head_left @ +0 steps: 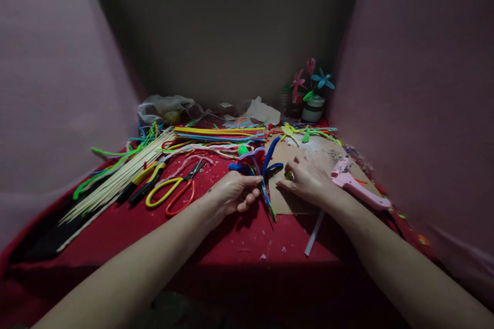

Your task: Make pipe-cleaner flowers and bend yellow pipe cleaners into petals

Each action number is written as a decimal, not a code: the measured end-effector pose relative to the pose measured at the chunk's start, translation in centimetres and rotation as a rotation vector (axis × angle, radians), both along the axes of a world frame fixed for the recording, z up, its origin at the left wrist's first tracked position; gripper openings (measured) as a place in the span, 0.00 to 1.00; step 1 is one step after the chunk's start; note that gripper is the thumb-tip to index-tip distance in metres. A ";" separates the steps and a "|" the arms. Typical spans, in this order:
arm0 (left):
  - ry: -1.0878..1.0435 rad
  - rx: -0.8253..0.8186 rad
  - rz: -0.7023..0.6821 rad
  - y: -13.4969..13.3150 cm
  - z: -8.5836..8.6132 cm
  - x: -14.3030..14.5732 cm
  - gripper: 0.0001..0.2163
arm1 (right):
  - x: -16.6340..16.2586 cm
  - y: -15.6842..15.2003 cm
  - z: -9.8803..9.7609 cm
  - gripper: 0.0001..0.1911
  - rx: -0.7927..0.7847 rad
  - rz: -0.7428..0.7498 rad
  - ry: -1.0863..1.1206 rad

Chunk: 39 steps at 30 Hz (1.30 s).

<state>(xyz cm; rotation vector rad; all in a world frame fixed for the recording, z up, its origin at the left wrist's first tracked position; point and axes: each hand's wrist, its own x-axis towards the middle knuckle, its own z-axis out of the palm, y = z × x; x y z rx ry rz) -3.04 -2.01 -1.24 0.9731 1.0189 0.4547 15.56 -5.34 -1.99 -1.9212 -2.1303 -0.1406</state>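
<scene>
My left hand (pixel 236 191) is closed round the stem of a pipe-cleaner flower (pixel 258 160) with blue and purple petals, held just above the red cloth (pixel 216 236). My right hand (pixel 306 180) rests on a brown cardboard sheet (pixel 293 200), fingers pinched on a small yellow-green piece (pixel 288 175) that I cannot make out clearly. A pink glue gun (pixel 357 187) lies just right of that hand. A white glue stick (pixel 314 234) lies below the cardboard.
Scissors with yellow and orange handles (pixel 175 193), pliers (pixel 148 181), a bundle of wooden skewers (pixel 119 177) and coloured pipe cleaners (pixel 218 133) lie at the left and middle. Finished flowers stand in a jar (pixel 313 108) at the back right. Pink walls close both sides.
</scene>
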 end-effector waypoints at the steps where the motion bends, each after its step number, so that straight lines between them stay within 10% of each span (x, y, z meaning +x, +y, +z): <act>1: -0.044 -0.038 0.013 0.0 -0.2 0.1 0.08 | 0.0 0.0 0.0 0.16 0.022 0.015 -0.003; 9: -0.222 0.165 0.160 -0.9 0.5 0.7 0.08 | -1.6 -2.1 1.1 0.11 0.401 0.240 0.521; 13: -0.227 0.328 0.241 -1.2 1.9 1.3 0.07 | -3.0 -3.0 0.7 0.10 0.389 0.299 0.450; 18: -0.256 0.405 0.222 -1.2 2.6 2.1 0.08 | -3.6 -2.8 0.3 0.10 0.258 0.251 0.480; 30: -0.173 0.628 0.098 0.7 6.2 1.7 0.09 | -3.0 0.9 3.4 0.12 -0.232 0.451 1.407; 39: -0.341 0.648 0.273 1.7 3.7 1.3 0.11 | -3.8 1.6 0.9 0.11 -0.303 0.445 1.465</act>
